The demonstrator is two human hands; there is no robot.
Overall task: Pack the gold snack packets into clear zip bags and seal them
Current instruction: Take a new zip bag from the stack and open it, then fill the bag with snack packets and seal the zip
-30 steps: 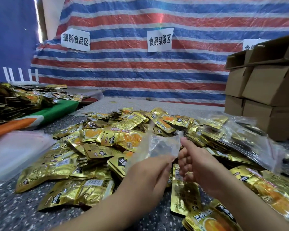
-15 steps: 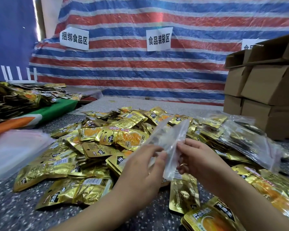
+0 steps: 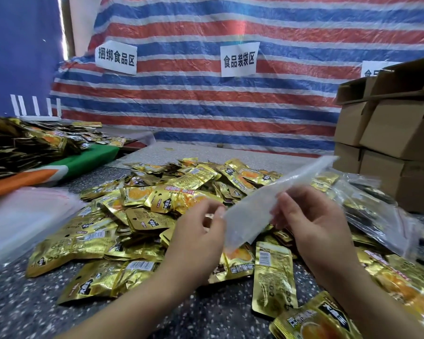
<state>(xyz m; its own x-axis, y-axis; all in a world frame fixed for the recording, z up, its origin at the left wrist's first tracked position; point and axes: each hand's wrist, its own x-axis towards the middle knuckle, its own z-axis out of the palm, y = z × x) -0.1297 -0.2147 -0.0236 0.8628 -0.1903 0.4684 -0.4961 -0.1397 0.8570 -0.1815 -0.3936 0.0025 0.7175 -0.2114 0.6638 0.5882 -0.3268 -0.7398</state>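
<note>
We hold an empty clear zip bag point(image 3: 262, 204) w/ both hands: left hand point(image 3: 198, 231) & right hand point(image 3: 313, 223) pinching its edges, above the gold snack packets point(image 3: 142, 216) pile.

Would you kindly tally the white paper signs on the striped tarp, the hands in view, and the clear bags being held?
paper signs, the third partly hidden: 3
hands, left hand and right hand: 2
clear zip bag, held by both: 1
Total: 6
</note>
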